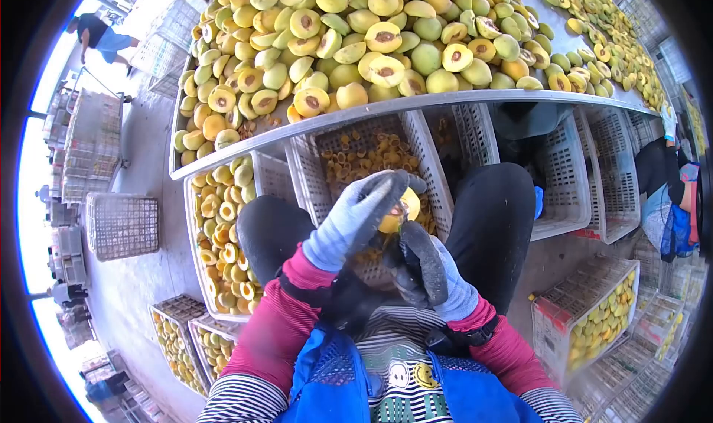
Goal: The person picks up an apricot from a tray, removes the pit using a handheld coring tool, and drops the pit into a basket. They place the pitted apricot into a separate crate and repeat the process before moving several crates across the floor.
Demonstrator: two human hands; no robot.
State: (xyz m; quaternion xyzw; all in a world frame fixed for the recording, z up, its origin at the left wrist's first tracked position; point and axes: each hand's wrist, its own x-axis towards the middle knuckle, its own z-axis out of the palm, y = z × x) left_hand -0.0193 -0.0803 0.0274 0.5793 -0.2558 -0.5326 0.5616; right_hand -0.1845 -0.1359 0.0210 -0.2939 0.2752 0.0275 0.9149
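Note:
My left hand (364,211), in a grey-blue coated glove, is closed round a halved yellow peach (392,219) with its cut flesh showing. Just below and to the right, my right hand (425,268), gloved the same way, has its fingers curled up against the fruit. Whatever it grips is hidden by the dark glove. Both hands are above a plastic crate (438,174) between my knees, which holds small orange-brown peach pieces (364,155).
A metal-edged table (356,115) ahead is heaped with halved peaches (349,44). By my left knee stands a crate of peach halves (226,237). More crates (587,315) of fruit stand on the right. Another person (668,193) sits at far right; one walks (104,37) at upper left.

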